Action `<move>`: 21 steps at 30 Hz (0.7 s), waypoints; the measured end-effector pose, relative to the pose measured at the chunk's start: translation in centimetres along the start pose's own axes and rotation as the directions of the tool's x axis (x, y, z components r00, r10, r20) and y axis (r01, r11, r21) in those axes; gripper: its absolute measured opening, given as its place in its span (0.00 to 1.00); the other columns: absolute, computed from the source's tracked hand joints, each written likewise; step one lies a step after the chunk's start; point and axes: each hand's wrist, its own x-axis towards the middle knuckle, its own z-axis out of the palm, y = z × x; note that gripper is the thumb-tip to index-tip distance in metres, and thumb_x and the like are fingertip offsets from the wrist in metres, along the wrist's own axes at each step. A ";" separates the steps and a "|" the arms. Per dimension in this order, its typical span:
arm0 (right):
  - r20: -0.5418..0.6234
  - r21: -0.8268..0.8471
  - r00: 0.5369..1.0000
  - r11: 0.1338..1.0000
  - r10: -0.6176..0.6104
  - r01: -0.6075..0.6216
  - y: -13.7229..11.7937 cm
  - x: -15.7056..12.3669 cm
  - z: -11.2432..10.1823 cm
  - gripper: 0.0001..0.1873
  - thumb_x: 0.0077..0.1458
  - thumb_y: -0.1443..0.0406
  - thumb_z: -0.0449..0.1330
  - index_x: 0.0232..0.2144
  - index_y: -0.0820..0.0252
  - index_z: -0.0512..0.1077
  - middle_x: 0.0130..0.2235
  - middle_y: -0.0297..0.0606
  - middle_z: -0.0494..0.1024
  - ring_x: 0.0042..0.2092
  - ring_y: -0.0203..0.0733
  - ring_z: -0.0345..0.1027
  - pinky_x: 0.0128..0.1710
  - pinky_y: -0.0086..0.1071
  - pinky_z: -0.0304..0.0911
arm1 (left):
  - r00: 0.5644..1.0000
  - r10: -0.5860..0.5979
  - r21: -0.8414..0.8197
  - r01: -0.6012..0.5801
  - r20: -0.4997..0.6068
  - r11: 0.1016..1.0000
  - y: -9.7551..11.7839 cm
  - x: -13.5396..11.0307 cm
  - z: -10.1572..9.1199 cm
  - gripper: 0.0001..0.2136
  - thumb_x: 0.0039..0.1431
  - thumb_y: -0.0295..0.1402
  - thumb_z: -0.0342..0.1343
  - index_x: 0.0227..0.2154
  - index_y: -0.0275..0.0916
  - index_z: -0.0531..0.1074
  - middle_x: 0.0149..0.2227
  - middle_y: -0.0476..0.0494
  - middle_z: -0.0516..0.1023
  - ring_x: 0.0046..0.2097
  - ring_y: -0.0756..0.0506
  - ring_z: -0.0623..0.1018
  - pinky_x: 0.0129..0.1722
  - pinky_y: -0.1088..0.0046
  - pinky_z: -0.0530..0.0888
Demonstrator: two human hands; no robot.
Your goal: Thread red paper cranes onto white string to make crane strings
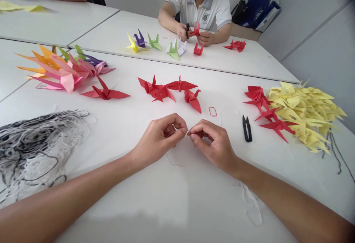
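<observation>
My left hand [163,135] and my right hand [212,143] meet above the table, both closed in a pinch, fingertips almost touching. A thin white thread [172,163] trails below my left hand. Between the fingertips is a tiny piece too small to make out. More white thread [251,206] lies in a loop under my right forearm. Just beyond my hands sit several folded red paper cranes [180,84]. A red paper clip [212,111] and black thread snips [246,128] lie to the right, apart from my hands.
Tangled black and white cords [41,147] lie at left. Pink and orange cranes [66,73] stand behind them, near a single red crane [104,93]. Yellow cranes [305,106] heap at right. Across the table a person [194,10] holds a red crane [196,29] and dark snips.
</observation>
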 end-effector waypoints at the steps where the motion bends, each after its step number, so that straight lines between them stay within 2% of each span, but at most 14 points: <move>1: 0.001 0.001 1.000 1.000 0.000 0.000 0.0 0.0 0.0 0.06 0.59 0.72 0.57 0.31 0.59 0.70 0.29 0.31 0.69 0.29 0.33 0.63 0.29 0.29 0.60 | 1.000 0.002 -0.002 -0.002 0.000 1.000 0.0 0.0 0.0 0.04 0.63 0.32 0.51 0.33 0.41 0.68 0.21 0.55 0.65 0.23 0.54 0.65 0.21 0.80 0.61; 15: -0.004 -0.003 1.000 1.000 -0.010 0.010 0.1 0.0 0.1 0.06 0.60 0.72 0.57 0.31 0.59 0.70 0.29 0.31 0.69 0.30 0.32 0.63 0.30 0.28 0.61 | 1.000 0.007 -0.024 -0.007 0.000 1.000 0.0 0.0 0.0 0.04 0.63 0.32 0.53 0.33 0.41 0.69 0.22 0.55 0.66 0.23 0.55 0.66 0.21 0.81 0.62; 21: -0.020 0.024 1.000 1.000 0.003 -0.002 0.0 -0.4 -0.2 0.06 0.65 0.69 0.52 0.35 0.57 0.67 0.33 0.33 0.71 0.34 0.34 0.69 0.35 0.30 0.65 | 1.000 -0.006 0.001 0.006 0.014 1.000 0.1 0.0 0.0 0.05 0.63 0.34 0.53 0.32 0.40 0.71 0.22 0.55 0.67 0.23 0.54 0.65 0.22 0.80 0.62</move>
